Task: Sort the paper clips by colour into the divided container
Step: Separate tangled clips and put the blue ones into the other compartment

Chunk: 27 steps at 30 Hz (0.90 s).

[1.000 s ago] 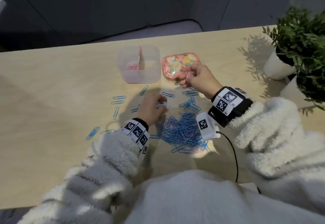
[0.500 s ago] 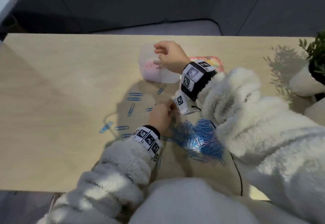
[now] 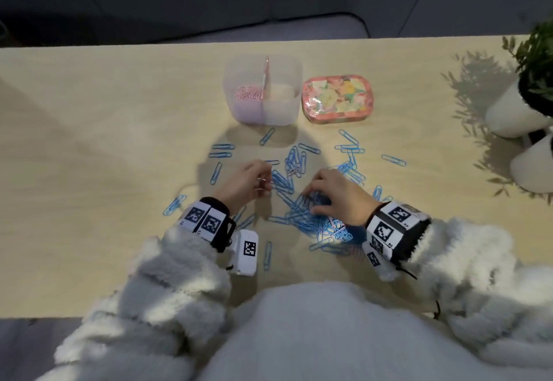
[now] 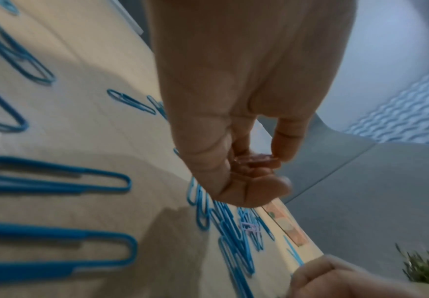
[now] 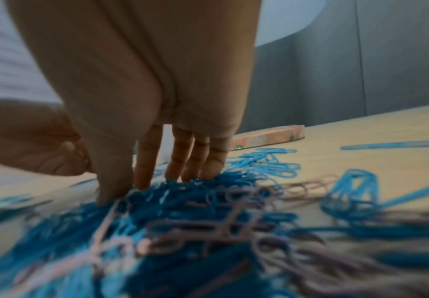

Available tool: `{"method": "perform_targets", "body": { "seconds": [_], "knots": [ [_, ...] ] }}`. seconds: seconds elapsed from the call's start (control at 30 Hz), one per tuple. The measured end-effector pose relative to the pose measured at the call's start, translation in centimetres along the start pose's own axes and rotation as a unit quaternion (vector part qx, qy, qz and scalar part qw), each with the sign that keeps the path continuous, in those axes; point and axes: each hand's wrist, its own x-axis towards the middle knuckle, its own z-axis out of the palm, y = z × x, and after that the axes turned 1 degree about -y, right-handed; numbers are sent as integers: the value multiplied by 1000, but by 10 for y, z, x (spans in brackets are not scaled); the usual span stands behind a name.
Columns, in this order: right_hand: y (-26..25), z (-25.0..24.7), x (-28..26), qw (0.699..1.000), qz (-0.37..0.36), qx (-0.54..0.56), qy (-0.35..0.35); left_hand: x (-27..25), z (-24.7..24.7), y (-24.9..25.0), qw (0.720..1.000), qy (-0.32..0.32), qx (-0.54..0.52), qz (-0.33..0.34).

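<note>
the left hand [image 3: 245, 184] is curled, and its fingers [image 4: 288, 139] pinch a few pink clips [image 4: 255, 160] just above the surface [image 3: 89, 141]. the right hand [image 3: 338, 195] has straight fingers [image 5: 147, 167] that poke down into the big pile of blue clips [image 3: 311, 219], holding nothing. some pink ones are mixed into that pile. more blue clips lie all around. the clear divided container [image 3: 263, 90] sits farther back, with pink clips [image 3: 248, 93] in its left part. a flowery tin [image 3: 338, 98] sits just beside it on the right.
</note>
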Motion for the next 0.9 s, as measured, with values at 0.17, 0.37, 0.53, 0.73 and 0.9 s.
{"method": "perform_targets", "body": {
  "seconds": [0.17,0.37,0.53,0.73,0.9],
  "knots": [
    [15,-4,-14,995,3,-55,84,-2,9,-1,996,11,81,31],
    [15,-12,-21,988,23,-39,148,13,26,-5,836,96,511,174],
    [-6,1,-1,994,-12,-96,56,26,32,-9,804,95,558,184],
    [-1,1,10,998,23,-47,34,19,18,-13,816,96,533,203],
    [29,-20,8,991,52,85,92,8,5,-11,905,119,360,195]
  ]
}}
